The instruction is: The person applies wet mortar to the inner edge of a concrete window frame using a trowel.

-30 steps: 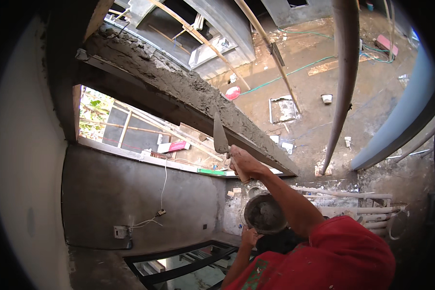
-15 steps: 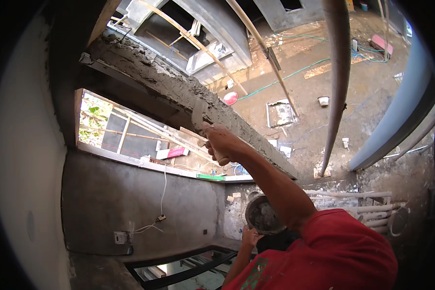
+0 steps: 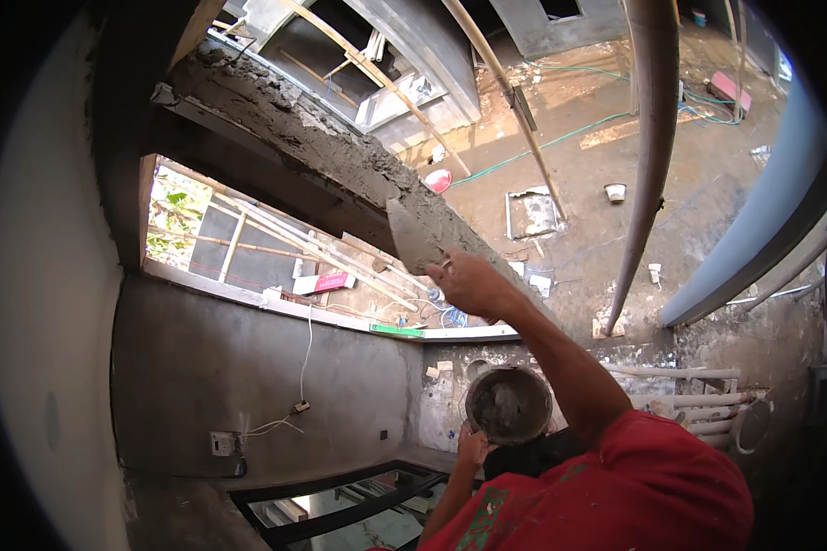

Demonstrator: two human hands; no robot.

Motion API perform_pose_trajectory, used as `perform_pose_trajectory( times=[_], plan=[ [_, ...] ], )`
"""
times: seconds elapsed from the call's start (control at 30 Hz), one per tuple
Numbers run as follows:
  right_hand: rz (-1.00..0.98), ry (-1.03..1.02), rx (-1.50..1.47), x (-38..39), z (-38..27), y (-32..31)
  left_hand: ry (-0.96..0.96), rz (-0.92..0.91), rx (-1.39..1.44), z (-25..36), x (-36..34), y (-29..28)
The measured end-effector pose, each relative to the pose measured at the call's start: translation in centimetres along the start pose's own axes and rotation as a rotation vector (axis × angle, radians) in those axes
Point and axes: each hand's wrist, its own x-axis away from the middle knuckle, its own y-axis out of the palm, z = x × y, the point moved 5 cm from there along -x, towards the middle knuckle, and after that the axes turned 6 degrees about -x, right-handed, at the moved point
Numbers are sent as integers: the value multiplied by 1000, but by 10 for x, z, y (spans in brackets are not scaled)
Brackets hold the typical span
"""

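My right hand (image 3: 473, 286) is closed round the handle of a trowel (image 3: 413, 236), its flat blade smeared with grey mortar. The blade lies against the side of a long concrete beam (image 3: 326, 151) whose surface is rough with wet mortar. Below, my left hand (image 3: 474, 444) grips the rim of a round dark bucket (image 3: 509, 404) close to my body. Some grey mortar (image 3: 505, 401) shows inside the bucket. The fingers under the bucket's edge are partly hidden.
Bamboo poles (image 3: 504, 92) and a thick pole (image 3: 645, 165) rise beyond the beam. A window opening (image 3: 276, 243) with a green level (image 3: 396, 330) on its sill lies left. A dark-framed glass panel (image 3: 340, 505) is below. Pipes (image 3: 708, 399) lie at the right.
My right hand and the trowel have moved right and a little down along the beam, and the blade now shows its broad face. More of the bucket's opening is in view.
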Motion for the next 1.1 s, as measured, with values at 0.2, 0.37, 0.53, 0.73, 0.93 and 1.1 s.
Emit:
perform_pose_trajectory(
  times=[0.2, 0.37, 0.53, 0.73, 0.93, 1.1],
  plan=[
    [-205, 98, 251, -22, -13, -38, -38, 27, 81, 0, 9, 1],
    [23, 100, -185, -40, 28, -49, -1, 54, 89, 6, 13, 5],
    [-180, 273, -646, -11, 53, -14, -33, 78, 86, 5, 12, 3],
    [-22, 167, -672, 42, 107, 17, 38, 73, 170, 28, 4, -3],
    [-407, 158, 572, 129, 202, 14, 169, 119, -212, 50, -3, -11],
    [-611, -13, 801, 160, 242, 11, 121, -11, -191, 72, -3, 32]
  ],
)
